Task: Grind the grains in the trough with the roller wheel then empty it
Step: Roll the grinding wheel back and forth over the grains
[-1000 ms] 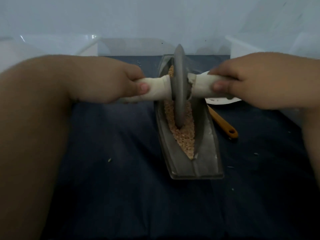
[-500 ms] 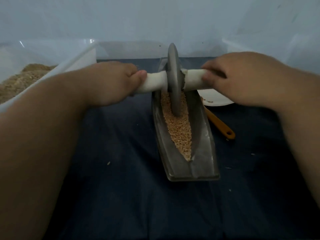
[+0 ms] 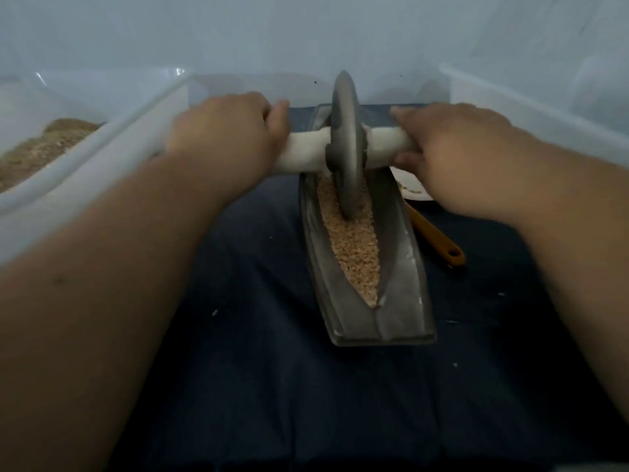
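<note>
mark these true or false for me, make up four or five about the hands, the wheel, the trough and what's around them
1. The left hand and the right hand each grip the white handle, one on either side of the roller wheel. True.
2. The wheel stands on edge in the grains inside the trough. True.
3. The orange-handled tool lies to the left of the trough. False: it lies on the cloth to the trough's right.
4. The clear bin on the left holds nothing. False: a brownish, grainy heap sits in it.
</note>
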Tool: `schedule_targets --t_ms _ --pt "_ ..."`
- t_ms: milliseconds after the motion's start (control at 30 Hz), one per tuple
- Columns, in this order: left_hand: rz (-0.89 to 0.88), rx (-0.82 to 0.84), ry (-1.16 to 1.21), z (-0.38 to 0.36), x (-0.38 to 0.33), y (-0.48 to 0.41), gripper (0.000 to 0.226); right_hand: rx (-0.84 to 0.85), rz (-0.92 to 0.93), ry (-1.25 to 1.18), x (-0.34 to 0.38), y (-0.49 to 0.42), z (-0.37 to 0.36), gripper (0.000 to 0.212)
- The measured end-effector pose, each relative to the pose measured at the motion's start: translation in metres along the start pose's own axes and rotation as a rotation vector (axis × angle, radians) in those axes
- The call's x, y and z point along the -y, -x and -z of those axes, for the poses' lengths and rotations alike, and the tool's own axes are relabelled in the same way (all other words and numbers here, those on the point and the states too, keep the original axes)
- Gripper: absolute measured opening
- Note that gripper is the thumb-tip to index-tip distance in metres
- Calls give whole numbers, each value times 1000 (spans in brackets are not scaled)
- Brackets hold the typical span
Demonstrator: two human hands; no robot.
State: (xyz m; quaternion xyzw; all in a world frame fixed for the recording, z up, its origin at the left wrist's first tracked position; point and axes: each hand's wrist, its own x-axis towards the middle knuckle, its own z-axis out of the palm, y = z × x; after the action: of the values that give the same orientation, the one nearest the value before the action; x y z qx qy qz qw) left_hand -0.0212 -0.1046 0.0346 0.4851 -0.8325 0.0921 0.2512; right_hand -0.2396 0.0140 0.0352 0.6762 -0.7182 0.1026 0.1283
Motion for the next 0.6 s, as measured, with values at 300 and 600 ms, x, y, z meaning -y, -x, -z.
schedule_targets --t_ms 300,600 --pt "-90 -36 -58 2 -1 3 47 48 -23 -7 -4 -6 -7 73" --pt "-222 629 99 70 6 28 44 344 117 38 14 34 48 26"
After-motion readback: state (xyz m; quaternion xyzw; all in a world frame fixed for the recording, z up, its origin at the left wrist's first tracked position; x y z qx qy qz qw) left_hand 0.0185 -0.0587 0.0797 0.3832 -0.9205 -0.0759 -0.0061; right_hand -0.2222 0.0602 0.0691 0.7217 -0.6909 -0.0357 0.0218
